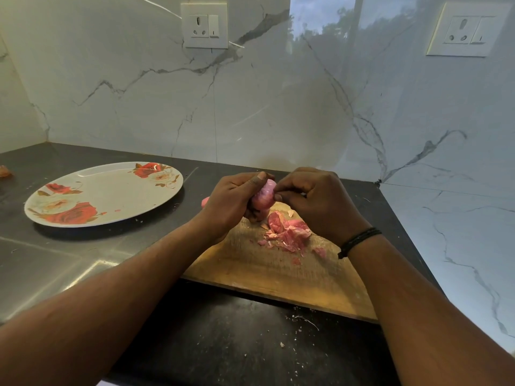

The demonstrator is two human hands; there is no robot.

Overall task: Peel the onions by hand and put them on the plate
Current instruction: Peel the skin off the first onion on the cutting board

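Dark worktop [69, 254] before marble wall, onion [263, 195] gripped in left hand [232, 203] above wooden board [267, 271], right hand [315, 201] pinching its skin, peels [289, 235] beneath, floral plate [104, 193] left, well apart.

Pink onion [264, 195] above board; plate [106, 196] bare.

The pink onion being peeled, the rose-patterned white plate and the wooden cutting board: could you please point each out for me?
Pink onion [264, 196], head view: on its bare peeled side between the hands.
Rose-patterned white plate [111, 193], head view: on its bare white centre.
Wooden cutting board [267, 271], head view: on its bare middle.
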